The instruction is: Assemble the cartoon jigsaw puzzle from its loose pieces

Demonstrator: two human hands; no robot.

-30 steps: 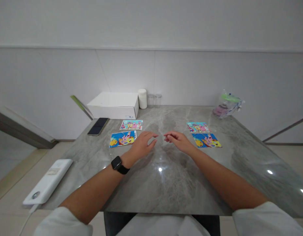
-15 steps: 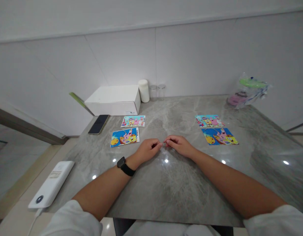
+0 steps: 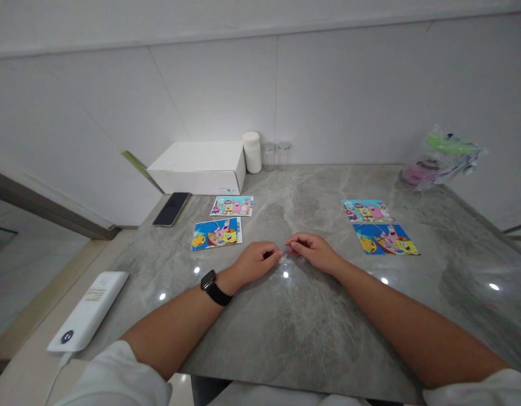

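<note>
My left hand point(image 3: 255, 262), with a black watch on its wrist, rests on the grey marble table point(image 3: 311, 316) with its fingers curled in. My right hand point(image 3: 312, 251) lies just to its right, fingers curled too, the fingertips of both almost touching. Nothing shows in either hand. Two cartoon picture cards lie to the left: a blue one point(image 3: 217, 233) and a lighter one point(image 3: 232, 206) behind it. Two more lie to the right: a blue one point(image 3: 386, 239) and a lighter one point(image 3: 367, 210).
A white box point(image 3: 201, 167), a white jar point(image 3: 252, 152) and two small clear jars point(image 3: 275, 155) stand at the back by the wall. A dark phone point(image 3: 172, 208) and a white power bank point(image 3: 88, 310) lie on the left. A plastic bag point(image 3: 442, 159) sits back right.
Both hands have dropped onto the table and their fingers have curled shut, from spread a second ago. The view has tilted and shifted a little.
</note>
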